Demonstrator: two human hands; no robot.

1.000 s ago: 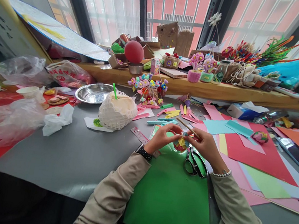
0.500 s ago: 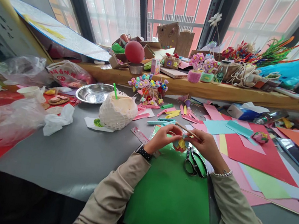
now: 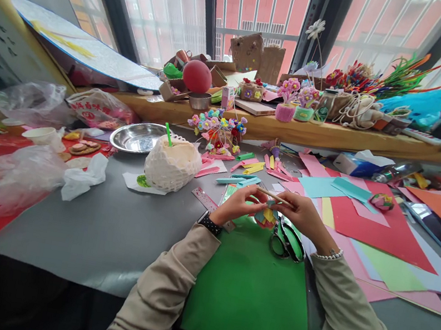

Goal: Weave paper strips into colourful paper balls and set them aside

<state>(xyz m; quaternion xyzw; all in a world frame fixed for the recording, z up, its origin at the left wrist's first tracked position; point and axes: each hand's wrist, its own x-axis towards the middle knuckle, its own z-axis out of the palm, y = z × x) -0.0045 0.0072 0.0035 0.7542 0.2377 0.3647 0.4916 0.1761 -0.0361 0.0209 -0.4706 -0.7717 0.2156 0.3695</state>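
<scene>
Over a green sheet (image 3: 248, 299), both hands meet at a small folded-paper flower (image 3: 268, 217) in yellow, blue and pink. My left hand (image 3: 239, 205) is closed, its thumb and fingers pinching the flower's left side. A thin wooden stick (image 3: 269, 194) lies across the flower's top, and the fingers of my right hand (image 3: 301, 212) are closed on it, touching the flower's upper right too. Black-handled scissors (image 3: 287, 239) rest on the sheet just below my right hand. Part of the flower is hidden by my fingers.
Left of my hands stand a white netted fruit (image 3: 174, 164) with a green straw and a steel plate (image 3: 136, 140). A ruler (image 3: 205, 198) and folded paper strips (image 3: 239, 180) lie close by. Coloured sheets (image 3: 379, 225) spread to the right; a cluttered ledge (image 3: 260, 130) runs behind.
The paper flower has tilted slightly and shows more of its yellow and blue petals. Both hands stay in nearly the same place, and the view has shifted a little.
</scene>
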